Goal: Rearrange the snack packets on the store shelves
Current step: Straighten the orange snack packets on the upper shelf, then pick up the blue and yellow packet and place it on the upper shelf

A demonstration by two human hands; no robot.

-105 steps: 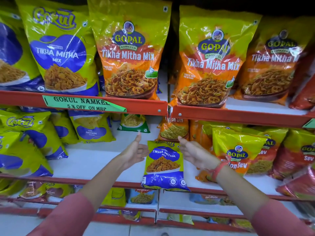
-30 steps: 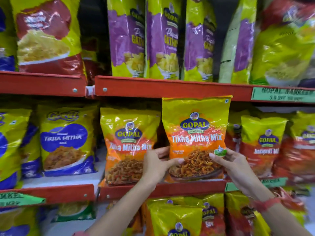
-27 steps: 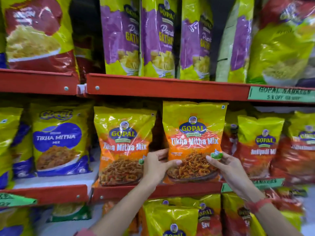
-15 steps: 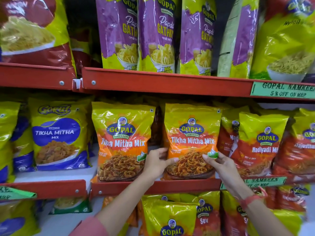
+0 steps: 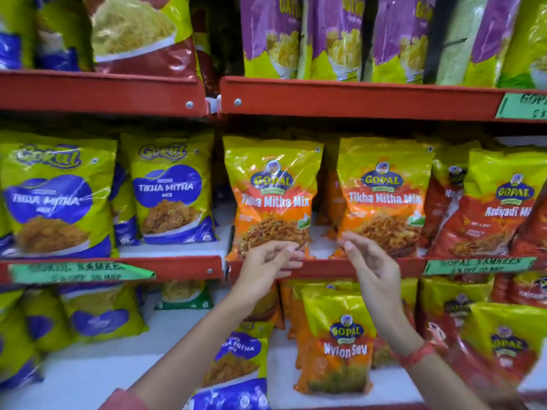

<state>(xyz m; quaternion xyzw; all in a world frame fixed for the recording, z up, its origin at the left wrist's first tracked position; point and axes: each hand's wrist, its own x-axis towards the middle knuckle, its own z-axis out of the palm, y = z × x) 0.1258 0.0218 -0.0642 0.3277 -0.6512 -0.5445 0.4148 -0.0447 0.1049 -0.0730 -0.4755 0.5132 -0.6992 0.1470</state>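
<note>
Two orange-and-yellow Tikha Mitha Mix packets stand upright side by side on the middle red shelf (image 5: 325, 269), the left packet (image 5: 272, 173) and the right packet (image 5: 384, 179). My left hand (image 5: 266, 261) hovers at the bottom edge of the left packet with fingers loosely bent and nothing in them. My right hand (image 5: 370, 267) is just off the lower left corner of the right packet, fingers apart and empty. A red band sits on my right wrist.
Blue-and-yellow Tikha Mitha packets (image 5: 171, 187) fill the middle shelf on the left, and red Nadiyadi Mix packets (image 5: 500, 202) on the right. Purple packets (image 5: 334, 34) line the upper shelf. Below stand a Nylon Sev packet (image 5: 340, 344) and a blue packet (image 5: 236, 365).
Both hands have let go of the right orange packet, which now stands on the shelf, and have drawn back and down. The view has shifted to the left.
</note>
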